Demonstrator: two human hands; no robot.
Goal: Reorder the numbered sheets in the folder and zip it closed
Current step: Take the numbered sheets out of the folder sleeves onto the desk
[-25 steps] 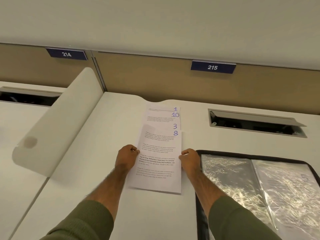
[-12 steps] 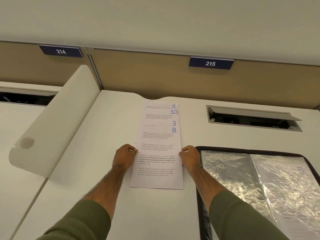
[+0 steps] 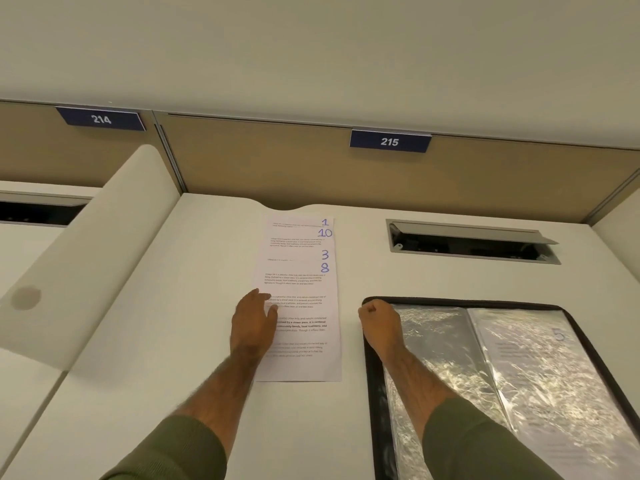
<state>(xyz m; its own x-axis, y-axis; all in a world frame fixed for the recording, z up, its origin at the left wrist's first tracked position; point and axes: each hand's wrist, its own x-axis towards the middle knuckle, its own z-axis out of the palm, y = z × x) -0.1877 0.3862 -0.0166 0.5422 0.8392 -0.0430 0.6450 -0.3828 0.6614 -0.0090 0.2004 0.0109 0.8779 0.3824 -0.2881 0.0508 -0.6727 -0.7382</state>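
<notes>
Lying staggered at frame centre, likely so 1, 10, 3, 8 all showed, the numbered sheets (image 3: 304, 285) sat under the straight-fingered left hand (image 3: 254, 323); the right hand (image 3: 379, 322) curled empty over the folder (image 3: 373, 382), lower right.

White flat desk (image 3: 138, 341), wavy notch in far edge. Centre to 12 o'clock: overlapped white printed sheets (image 3: 311, 289), fanned lengthwise, blue handwritten 1, 10, 3, 8 showing. 4 o'clock: black-edged zip folder (image 3: 375, 427), lying open, shiny clear sleeves. 2 o'clock: grey metal cable hatch (image 3: 467, 233), lid raised.
</notes>
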